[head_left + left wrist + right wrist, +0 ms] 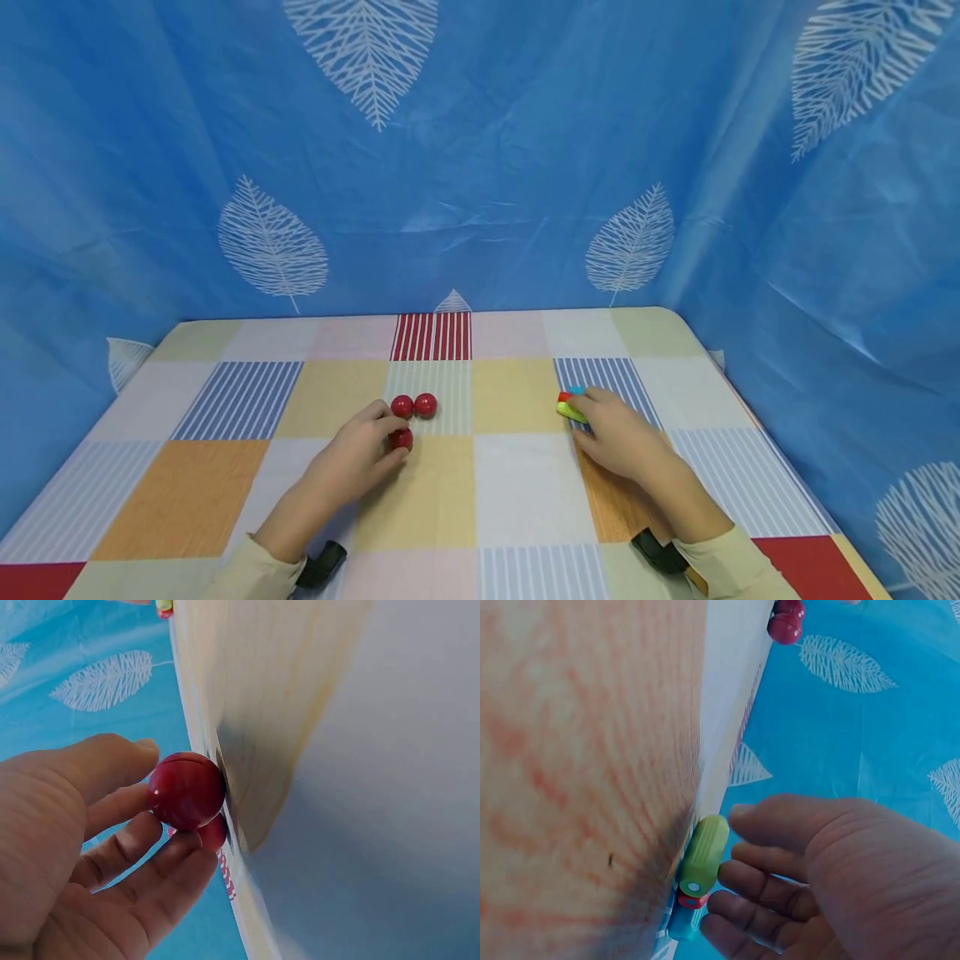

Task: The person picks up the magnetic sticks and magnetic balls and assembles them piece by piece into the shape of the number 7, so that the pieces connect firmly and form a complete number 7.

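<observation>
Three shiny dark red balls lie close together left of centre. Around the nearest ball (402, 439) my left hand (363, 450) spreads its fingers and thumb. In the left wrist view that ball (187, 791) has a seam line; the thumb tip is beside it and fingers lie behind and below. The other balls (402, 407) (426, 406) sit just beyond. On the right, my right hand (618, 437) reaches over a stubby ribbed yellow-green rod (705, 856), its loosely bent fingers beside it. A red rod (693, 901) and a blue rod (684, 922) lie behind, partly hidden.
A patchwork-patterned cloth (525, 492) covers the table. Blue curtains (510, 167) with white leaf prints hang behind it and along both sides. Dark bands (321, 565) are at both wrists, by the pale sleeves (258, 571).
</observation>
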